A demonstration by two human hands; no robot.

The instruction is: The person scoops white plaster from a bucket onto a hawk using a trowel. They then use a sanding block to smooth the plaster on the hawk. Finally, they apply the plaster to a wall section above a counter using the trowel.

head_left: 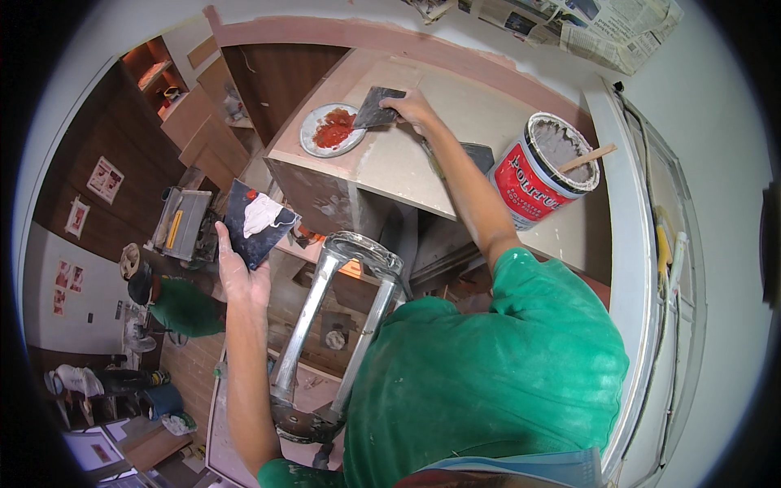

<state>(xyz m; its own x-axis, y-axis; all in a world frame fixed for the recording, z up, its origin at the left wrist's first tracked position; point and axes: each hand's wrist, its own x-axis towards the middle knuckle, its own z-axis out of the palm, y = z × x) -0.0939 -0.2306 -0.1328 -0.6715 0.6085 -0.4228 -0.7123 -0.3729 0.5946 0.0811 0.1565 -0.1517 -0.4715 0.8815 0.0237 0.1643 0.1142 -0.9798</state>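
Note:
My left hand grips a square dark board bearing white putty and a small red dab. My right hand is closed on a dark flat scraper, whose edge is at the red paste in a round pale plate on the counter. A red-and-white can of grey filler, with a wooden stick in it, stands beside my right forearm. Another dark flat tool lies on the counter behind that forearm.
A metal stepladder stands between my arms. A co-worker in green bends at lower left; another person's legs show beyond. A grey toolbox, wooden boards, cables along the right wall and taped newspaper at the top are in view.

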